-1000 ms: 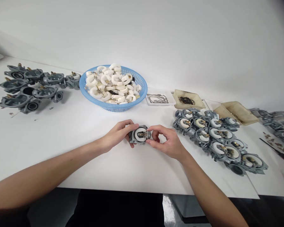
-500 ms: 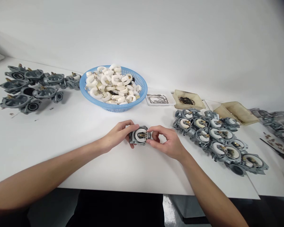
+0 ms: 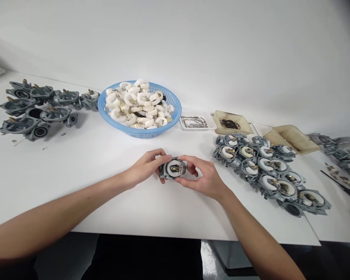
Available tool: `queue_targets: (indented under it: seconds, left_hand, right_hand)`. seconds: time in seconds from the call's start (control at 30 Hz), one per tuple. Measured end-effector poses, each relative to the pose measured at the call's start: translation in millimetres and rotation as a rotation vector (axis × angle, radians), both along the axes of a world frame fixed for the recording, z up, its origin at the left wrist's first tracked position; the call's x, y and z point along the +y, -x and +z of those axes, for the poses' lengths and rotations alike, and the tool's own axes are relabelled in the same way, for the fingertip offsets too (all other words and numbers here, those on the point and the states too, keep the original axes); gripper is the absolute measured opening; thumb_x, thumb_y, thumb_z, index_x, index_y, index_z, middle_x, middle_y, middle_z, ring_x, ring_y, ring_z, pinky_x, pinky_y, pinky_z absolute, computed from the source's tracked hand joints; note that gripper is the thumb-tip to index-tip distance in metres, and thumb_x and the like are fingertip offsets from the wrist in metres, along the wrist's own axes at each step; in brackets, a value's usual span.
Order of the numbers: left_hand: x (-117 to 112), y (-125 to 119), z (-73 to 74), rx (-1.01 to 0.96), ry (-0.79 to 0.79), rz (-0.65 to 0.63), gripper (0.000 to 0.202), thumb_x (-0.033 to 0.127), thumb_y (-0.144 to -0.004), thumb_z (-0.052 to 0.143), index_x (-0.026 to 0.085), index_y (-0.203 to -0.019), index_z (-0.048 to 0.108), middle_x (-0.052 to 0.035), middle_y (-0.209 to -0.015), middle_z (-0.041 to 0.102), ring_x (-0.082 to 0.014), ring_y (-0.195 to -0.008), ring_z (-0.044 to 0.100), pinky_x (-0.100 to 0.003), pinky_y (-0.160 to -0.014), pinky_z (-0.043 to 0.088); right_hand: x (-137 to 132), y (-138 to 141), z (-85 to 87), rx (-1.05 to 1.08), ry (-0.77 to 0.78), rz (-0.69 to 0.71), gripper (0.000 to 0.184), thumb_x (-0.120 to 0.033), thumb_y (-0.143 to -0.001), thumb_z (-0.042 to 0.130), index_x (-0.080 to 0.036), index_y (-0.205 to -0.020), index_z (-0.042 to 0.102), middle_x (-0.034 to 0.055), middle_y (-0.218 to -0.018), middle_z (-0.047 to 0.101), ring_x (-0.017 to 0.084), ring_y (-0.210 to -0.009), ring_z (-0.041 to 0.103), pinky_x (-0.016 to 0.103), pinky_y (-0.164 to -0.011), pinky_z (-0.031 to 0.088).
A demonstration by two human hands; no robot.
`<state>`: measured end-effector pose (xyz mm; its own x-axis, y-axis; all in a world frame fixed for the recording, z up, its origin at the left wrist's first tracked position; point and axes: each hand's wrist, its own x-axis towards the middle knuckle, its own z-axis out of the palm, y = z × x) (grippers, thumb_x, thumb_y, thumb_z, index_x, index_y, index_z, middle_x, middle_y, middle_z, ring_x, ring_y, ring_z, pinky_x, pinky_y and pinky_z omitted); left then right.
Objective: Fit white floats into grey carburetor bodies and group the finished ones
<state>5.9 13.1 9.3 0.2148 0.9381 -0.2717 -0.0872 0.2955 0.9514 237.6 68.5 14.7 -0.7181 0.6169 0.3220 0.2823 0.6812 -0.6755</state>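
Note:
A grey metal carburetor body rests between my hands near the front of the white table, its round opening facing up. Inside it sits a white C-shaped float, with brass and metal parts at its right side. My left hand grips the carburetor body from the left, thumb on its upper rim and fingers behind and under it. From the right, my right hand closes on the body, thumb at the near edge and index finger at the far edge. Its other fingers are curled.
A blue basket heaped with white floats stands behind my hands. Carburetor bodies lie at the left; several with floats crowd the right. Behind those are a clear tray of thin pins and beige trays, one with black rings.
My right thumb and index finger have spread from the metal parts at the float's right side and shifted left onto the body's edges. My left hand keeps its hold.

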Motion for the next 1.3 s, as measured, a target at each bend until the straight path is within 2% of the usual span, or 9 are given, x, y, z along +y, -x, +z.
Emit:
queue_targets:
  seconds: [0.23,0.57,0.8,1.03,1.13,1.3]
  left_hand:
    - [0.5,-2.0,0.6,0.022,-0.014,-0.001,0.041,0.057,-0.092,0.064,0.018,-0.087,0.056,-0.0045,-0.082,0.074,-0.019,-0.057,0.07,-0.033,-0.062,0.052]
    - [0.1,-1.8,0.8,0.021,-0.006,0.003,0.043,0.059,-0.092,0.064,0.018,-0.085,0.055,-0.0034,-0.077,0.073,-0.0196,-0.057,0.07,-0.033,-0.062,0.052]
    - [0.4,-2.9,2.8,0.017,-0.001,0.008,0.041,0.057,-0.091,0.066,0.018,-0.085,0.055,-0.0047,-0.08,0.074,-0.0191,-0.057,0.069,-0.032,-0.06,0.052]
    - [0.8,-1.4,2.2,0.005,0.002,-0.002,0.041,0.058,-0.092,0.065,0.018,-0.086,0.056,-0.0053,-0.083,0.075,-0.0201,-0.059,0.07,-0.035,-0.065,0.053]
    - [-0.2,-0.3,3.0,-0.001,0.012,-0.011,0.042,0.06,-0.092,0.063,0.018,-0.087,0.055,-0.0054,-0.084,0.076,-0.0201,-0.059,0.07,-0.036,-0.068,0.052]
    - [-1.4,-0.2,6.2,0.04,0.012,-0.012,0.042,0.059,-0.094,0.061,0.018,-0.086,0.055,-0.0047,-0.08,0.076,-0.0202,-0.057,0.069,-0.034,-0.065,0.047]
  right_hand:
    - [-0.1,0.5,-2.2,0.013,-0.094,0.026,0.042,-0.034,-0.086,0.08,-0.025,-0.124,0.065,-0.0022,-0.078,0.058,0.012,-0.062,0.049,0.025,-0.061,0.047]
    - [-2.6,0.4,-1.7,0.064,-0.06,0.012,0.038,-0.028,-0.085,0.079,-0.026,-0.121,0.065,-0.0053,-0.071,0.048,0.01,-0.057,0.045,0.023,-0.056,0.045]
    - [-2.5,-0.3,-0.9,0.042,-0.025,0.027,0.046,-0.029,-0.084,0.08,-0.027,-0.126,0.063,-0.0057,-0.072,0.048,0.009,-0.058,0.046,0.022,-0.057,0.045]
    - [-2.7,-1.3,0.1,0.059,-0.036,0.029,0.042,-0.023,-0.085,0.076,-0.027,-0.124,0.062,-0.0062,-0.071,0.046,0.009,-0.057,0.044,0.022,-0.057,0.044]
    - [-2.4,-2.4,1.4,0.065,-0.05,0.026,0.042,-0.021,-0.085,0.074,-0.027,-0.125,0.061,-0.0066,-0.071,0.046,0.009,-0.057,0.043,0.022,-0.057,0.044]
    - [-0.8,-2.2,1.4,0.068,-0.109,-0.005,0.043,-0.02,-0.084,0.074,-0.025,-0.124,0.061,-0.007,-0.071,0.045,0.008,-0.056,0.042,0.021,-0.055,0.043]
